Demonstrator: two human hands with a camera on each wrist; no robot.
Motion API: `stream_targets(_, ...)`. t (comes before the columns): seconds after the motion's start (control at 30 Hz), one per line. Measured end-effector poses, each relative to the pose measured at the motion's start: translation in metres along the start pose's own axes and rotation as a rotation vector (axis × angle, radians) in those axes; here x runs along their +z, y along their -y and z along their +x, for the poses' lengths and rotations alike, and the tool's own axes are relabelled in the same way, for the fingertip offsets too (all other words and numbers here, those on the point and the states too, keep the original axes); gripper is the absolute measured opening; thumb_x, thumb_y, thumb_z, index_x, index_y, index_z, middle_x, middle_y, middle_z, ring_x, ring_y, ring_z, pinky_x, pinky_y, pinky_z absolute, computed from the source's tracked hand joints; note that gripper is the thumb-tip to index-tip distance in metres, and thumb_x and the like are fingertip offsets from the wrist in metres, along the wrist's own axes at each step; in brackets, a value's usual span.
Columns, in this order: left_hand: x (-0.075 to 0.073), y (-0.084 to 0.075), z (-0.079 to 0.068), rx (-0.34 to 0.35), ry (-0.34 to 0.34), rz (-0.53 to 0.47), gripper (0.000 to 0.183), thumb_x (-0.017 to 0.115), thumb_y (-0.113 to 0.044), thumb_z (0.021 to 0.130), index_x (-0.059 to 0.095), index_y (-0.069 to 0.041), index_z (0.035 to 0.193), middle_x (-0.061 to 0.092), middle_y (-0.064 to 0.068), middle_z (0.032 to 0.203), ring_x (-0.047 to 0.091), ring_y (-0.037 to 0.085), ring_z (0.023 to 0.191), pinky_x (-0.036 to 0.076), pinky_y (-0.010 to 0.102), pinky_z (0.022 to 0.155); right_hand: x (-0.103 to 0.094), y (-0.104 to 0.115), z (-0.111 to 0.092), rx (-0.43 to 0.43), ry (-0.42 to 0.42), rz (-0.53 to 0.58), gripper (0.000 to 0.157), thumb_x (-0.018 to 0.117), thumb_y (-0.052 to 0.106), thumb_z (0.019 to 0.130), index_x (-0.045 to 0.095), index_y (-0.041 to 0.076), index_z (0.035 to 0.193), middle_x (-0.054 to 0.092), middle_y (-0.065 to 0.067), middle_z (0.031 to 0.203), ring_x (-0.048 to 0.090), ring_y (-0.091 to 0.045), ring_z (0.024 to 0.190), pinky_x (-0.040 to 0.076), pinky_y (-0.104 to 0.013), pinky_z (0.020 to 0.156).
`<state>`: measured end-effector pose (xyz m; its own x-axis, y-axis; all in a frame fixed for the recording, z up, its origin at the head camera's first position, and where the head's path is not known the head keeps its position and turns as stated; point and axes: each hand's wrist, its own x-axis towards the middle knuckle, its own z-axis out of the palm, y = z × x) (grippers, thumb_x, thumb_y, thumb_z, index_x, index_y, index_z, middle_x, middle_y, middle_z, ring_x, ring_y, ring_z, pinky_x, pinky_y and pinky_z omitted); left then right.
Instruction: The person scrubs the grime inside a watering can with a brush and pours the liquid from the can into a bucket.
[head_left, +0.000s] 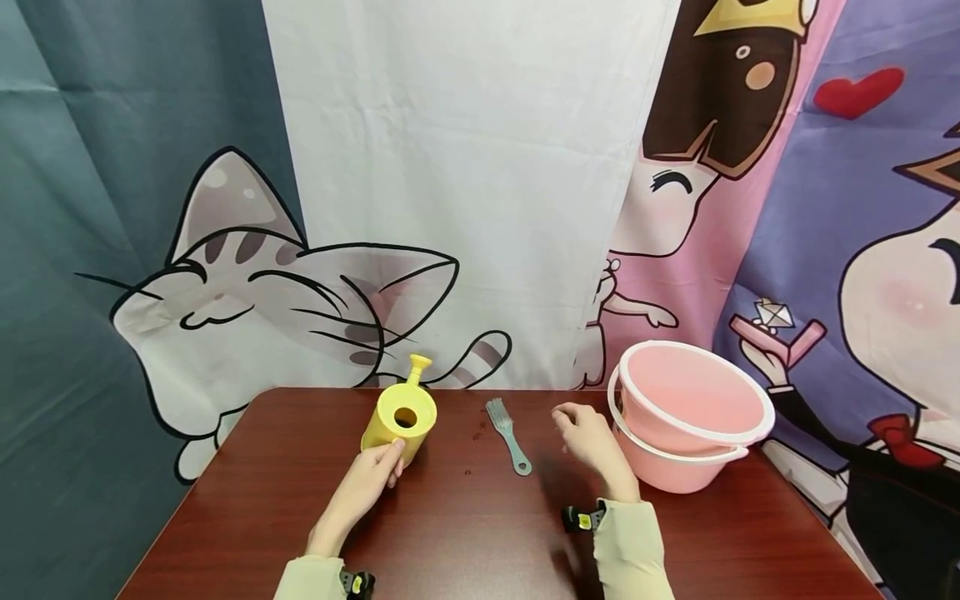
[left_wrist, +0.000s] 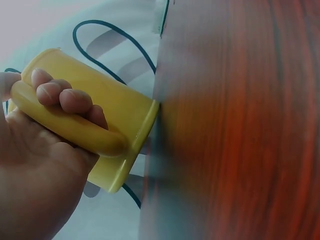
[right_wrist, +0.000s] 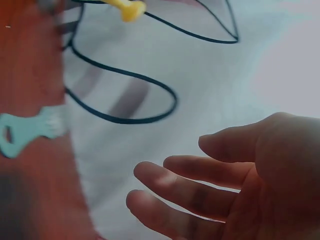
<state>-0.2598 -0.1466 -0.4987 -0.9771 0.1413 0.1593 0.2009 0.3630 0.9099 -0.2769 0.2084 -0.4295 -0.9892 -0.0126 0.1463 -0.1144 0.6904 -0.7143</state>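
Observation:
In the head view, my left hand (head_left: 366,479) grips a yellow watering can (head_left: 420,414) at the table's far left part. The left wrist view shows the fingers curled round the can's handle (left_wrist: 70,122), its base rim right at the tabletop. The spout (head_left: 416,367) points away from me. My right hand (head_left: 596,442) hovers above the table with nothing in it, fingers relaxed and slightly bent in the right wrist view. Left of it lies a small teal tool (head_left: 510,437) with a holed handle and a paler, brush-like end.
Two pink buckets (head_left: 678,479) with white rims stand nested at the right, close beside my right hand; the upper one sits tilted. A few small dark spots mark the brown table (head_left: 465,533) near the tool. A printed curtain (head_left: 465,167) hangs behind the back edge.

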Motion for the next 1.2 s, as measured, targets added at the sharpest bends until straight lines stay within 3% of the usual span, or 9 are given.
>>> stream_targets(0.2,0.000,-0.001,0.000,-0.025,-0.025,-0.026,0.047,0.046,-0.036,0.105,0.056,-0.008,0.068,0.048,0.004,0.059,0.045,0.015,0.057,0.037,0.026,0.062,-0.036,0.012,-0.011,-0.053,-0.101,-0.018,0.025,0.053,0.018,0.101,0.066,0.003,0.116,0.071,-0.007,0.085,0.061,-0.014,0.060,0.048,-0.033,0.064)
stream_targets(0.37,0.000,-0.005,0.001,-0.077,-0.038,-0.050,0.046,0.045,-0.027,0.106,0.057,-0.001,0.070,0.050,0.012,0.061,0.050,0.031,0.063,0.038,0.027,0.064,-0.065,0.016,-0.024,-0.080,-0.188,-0.012,0.026,0.051,0.017,0.101,0.066,0.001,0.116,0.070,-0.011,0.089,0.062,-0.015,0.067,0.048,-0.032,0.070)
stream_targets(0.67,-0.007,-0.002,0.000,-0.052,-0.042,-0.099,0.048,0.045,-0.031,0.105,0.057,-0.001,0.069,0.049,0.008,0.060,0.052,0.034,0.064,0.039,0.026,0.064,-0.106,0.013,-0.041,-0.131,-0.331,-0.104,0.031,0.046,0.018,0.102,0.066,0.001,0.118,0.070,-0.012,0.091,0.065,-0.024,0.079,0.047,-0.032,0.069)
stream_targets(0.87,-0.007,0.005,0.003,-0.045,-0.054,-0.121,0.050,0.045,-0.035,0.105,0.056,-0.003,0.068,0.048,0.005,0.059,0.053,0.034,0.063,0.042,0.033,0.064,-0.138,0.009,-0.051,-0.168,-0.419,-0.167,0.030,0.048,0.018,0.101,0.066,0.001,0.118,0.071,-0.016,0.098,0.065,-0.023,0.078,0.044,-0.019,0.065)
stream_targets(1.0,-0.007,0.008,0.003,-0.044,-0.062,-0.120,0.051,0.044,-0.035,0.105,0.056,-0.003,0.068,0.048,0.005,0.058,0.053,0.032,0.061,0.043,0.035,0.063,-0.156,-0.005,-0.052,-0.156,-0.465,-0.237,0.028,0.052,0.019,0.099,0.067,0.003,0.116,0.069,-0.018,0.103,0.060,-0.025,0.084,0.043,-0.031,0.073)
stream_targets(1.2,-0.008,0.010,0.002,-0.078,-0.066,-0.150,0.051,0.043,-0.035,0.106,0.056,-0.001,0.069,0.048,0.007,0.059,0.053,0.029,0.061,0.043,0.033,0.064,-0.182,-0.033,-0.052,-0.074,-0.454,-0.298,0.036,0.048,0.026,0.101,0.063,0.002,0.123,0.063,-0.027,0.109,0.055,-0.045,0.099,0.039,-0.056,0.080)
